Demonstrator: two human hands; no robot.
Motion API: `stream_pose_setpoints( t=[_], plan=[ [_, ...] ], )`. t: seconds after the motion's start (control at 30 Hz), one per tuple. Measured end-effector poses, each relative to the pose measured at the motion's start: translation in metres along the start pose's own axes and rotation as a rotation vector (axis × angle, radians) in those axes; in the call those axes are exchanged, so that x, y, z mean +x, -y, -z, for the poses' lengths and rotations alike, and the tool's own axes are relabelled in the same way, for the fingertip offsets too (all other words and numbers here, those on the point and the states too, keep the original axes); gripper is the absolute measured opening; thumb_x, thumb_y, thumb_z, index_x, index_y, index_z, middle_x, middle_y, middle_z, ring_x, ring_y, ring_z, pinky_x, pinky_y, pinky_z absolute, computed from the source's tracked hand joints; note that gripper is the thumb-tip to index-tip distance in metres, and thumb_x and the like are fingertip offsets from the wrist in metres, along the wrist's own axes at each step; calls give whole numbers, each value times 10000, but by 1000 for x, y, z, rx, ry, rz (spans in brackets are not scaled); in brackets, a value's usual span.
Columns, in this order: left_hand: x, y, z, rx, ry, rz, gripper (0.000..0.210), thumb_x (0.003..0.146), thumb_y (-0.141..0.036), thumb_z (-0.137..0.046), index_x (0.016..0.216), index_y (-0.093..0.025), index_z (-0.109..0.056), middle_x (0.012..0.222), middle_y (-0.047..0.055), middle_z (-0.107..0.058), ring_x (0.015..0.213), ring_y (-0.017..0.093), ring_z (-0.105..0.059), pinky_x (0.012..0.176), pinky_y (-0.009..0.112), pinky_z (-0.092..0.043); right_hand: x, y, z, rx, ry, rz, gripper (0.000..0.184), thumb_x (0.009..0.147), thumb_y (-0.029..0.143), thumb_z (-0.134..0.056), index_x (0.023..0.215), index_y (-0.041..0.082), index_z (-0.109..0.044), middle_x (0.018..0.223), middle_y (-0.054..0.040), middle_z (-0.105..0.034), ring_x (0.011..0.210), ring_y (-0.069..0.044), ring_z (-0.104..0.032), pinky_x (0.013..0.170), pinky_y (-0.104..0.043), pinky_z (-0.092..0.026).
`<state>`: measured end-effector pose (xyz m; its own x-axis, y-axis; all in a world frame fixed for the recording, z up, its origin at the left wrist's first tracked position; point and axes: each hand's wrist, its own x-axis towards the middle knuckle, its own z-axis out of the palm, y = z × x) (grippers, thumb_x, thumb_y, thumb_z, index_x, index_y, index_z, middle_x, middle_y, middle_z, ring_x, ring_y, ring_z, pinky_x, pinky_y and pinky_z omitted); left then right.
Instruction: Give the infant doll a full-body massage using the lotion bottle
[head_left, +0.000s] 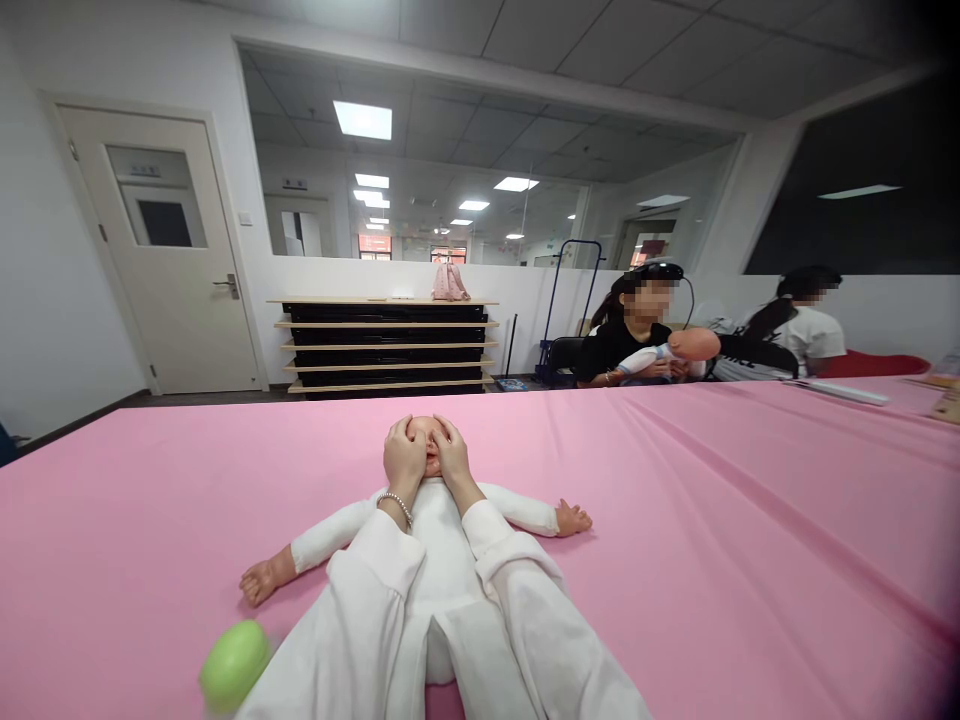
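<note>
Head view: both hands are cupped around the head of a baby doll (439, 545), the left hand (403, 455) along one side and the right hand (453, 450) along the other, with fingers curved over it and thumbs laid on the face beside the nose; how firmly they press, I cannot tell. The doll lies on its back on a pink cloth (675, 560), its white body stretching from beneath the wrists toward the wearer, between two white sleeves (367, 610). Its arms spread out to either side, one reaching left of and nearer than the left hand, the other to the right of the right hand. A beaded bracelet (395, 508) circles the left wrist. Nearer than the left hand and well to its left, a green rounded object (235, 665) sits next to the sleeve, its edges blurred. Far beyond the hands stands a low stack of shelves (386, 345) with a pink backpack (450, 283) on top. Beyond and to the right of the right hand, a seated person (630, 340) holds a second doll (694, 344).
</note>
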<state>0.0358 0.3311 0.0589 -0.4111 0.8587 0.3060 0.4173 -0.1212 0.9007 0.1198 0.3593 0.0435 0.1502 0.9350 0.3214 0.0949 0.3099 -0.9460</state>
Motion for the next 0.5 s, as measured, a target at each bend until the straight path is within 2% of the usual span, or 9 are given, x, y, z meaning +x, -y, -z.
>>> stream_pose_setpoints(
  t=[0.1, 0.27, 0.37, 0.5],
  plan=[
    [-1, -1, 1, 30, 0, -13, 467, 739, -282, -446, 1192, -182, -502, 1234, 30, -484, 1145, 174, -449, 1008, 295, -363, -1, 1, 1, -46, 12, 44, 452, 661, 240, -525, 1103, 153, -560, 1197, -53, -516, 1131, -148, -463, 1039, -280, -325],
    [-1, -1, 2, 23, 0, -4, 445, 761, -308, -443, 1185, -188, -507, 1230, 33, -487, 1144, 175, -451, 997, 293, -371, 0, -2, 0, -48, 5, 43, 426, 672, 274, -526, 1084, 173, -566, 1186, -43, -523, 1114, -142, -472, 1023, -275, -337],
    [2, 1, 0, -4, -6, 16, 407, 811, -306, -368, 1171, -191, -521, 1226, 33, -492, 1149, 170, -450, 998, 290, -367, 3, -5, -2, -15, -20, -4, 374, 722, 265, -433, 1053, 177, -584, 1164, -33, -539, 1101, -132, -479, 1015, -274, -346],
    [4, 2, -2, -39, -1, 49, 408, 808, -214, -320, 1156, -203, -533, 1226, 18, -494, 1156, 154, -448, 1010, 284, -357, 5, -5, -2, 27, -38, -61, 401, 721, 202, -348, 1035, 170, -595, 1163, -27, -543, 1111, -123, -473, 1017, -269, -346]
  ],
)
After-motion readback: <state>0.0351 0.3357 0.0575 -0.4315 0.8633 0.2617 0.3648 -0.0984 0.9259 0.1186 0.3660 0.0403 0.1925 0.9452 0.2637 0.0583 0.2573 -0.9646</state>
